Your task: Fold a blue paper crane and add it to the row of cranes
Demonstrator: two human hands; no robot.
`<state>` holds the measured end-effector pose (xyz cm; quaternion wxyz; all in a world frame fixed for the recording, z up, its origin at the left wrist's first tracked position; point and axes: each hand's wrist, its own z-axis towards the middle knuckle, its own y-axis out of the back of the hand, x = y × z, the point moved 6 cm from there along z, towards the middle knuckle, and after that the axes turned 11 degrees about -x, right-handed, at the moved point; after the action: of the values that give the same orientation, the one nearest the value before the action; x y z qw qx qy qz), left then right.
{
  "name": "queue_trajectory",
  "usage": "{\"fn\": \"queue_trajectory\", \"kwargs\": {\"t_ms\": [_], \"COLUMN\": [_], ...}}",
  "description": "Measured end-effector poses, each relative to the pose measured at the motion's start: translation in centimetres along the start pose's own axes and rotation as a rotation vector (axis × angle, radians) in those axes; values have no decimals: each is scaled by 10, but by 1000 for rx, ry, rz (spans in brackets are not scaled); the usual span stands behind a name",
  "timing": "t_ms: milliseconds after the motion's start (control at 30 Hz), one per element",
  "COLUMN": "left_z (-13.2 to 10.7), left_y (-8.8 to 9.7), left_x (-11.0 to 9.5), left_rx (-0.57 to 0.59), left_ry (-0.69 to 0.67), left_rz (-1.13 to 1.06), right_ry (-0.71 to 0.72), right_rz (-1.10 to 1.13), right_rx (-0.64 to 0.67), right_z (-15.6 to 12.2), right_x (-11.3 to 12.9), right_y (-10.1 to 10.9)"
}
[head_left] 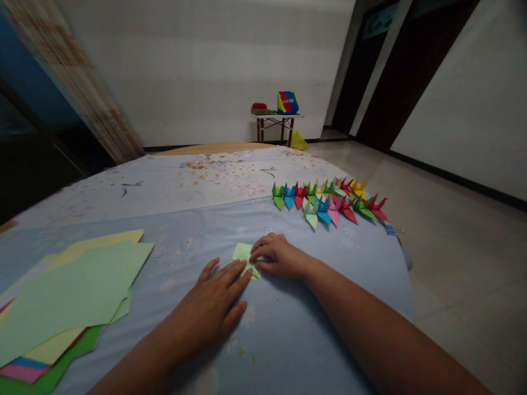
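Observation:
A small folded piece of light green paper (242,252) lies on the blue flowered cloth (313,329) in front of me. My left hand (220,299) rests flat with its fingers spread, its fingertips on the paper's lower left part. From the right, my right hand (280,255) bends its fingers over the paper's right edge and presses or pinches there. These fingers cover part of the folds. Beyond it stand folded paper cranes (323,211) in several colours, close together in rows.
A pile of coloured paper sheets (78,291), pale green on top, spreads at the left. A white flowered cloth (164,186) covers the far part of the round table. Against the wall, a small table (275,117) bears a colourful box (287,102). Tiled floor (461,263) lies to the right.

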<state>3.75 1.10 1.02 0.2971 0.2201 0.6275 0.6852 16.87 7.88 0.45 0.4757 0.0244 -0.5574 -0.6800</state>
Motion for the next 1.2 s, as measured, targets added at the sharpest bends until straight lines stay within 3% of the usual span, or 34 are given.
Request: {"fn": "queue_trajectory", "kwargs": {"t_ms": [1200], "left_z": [0], "left_y": [9], "left_x": [4], "left_rx": [21], "left_ry": [21], "left_rz": [-103], "right_ry": [-16], "right_rz": [1], "right_rx": [3], "right_z": [0], "right_x": [1], "right_y": [0]}}
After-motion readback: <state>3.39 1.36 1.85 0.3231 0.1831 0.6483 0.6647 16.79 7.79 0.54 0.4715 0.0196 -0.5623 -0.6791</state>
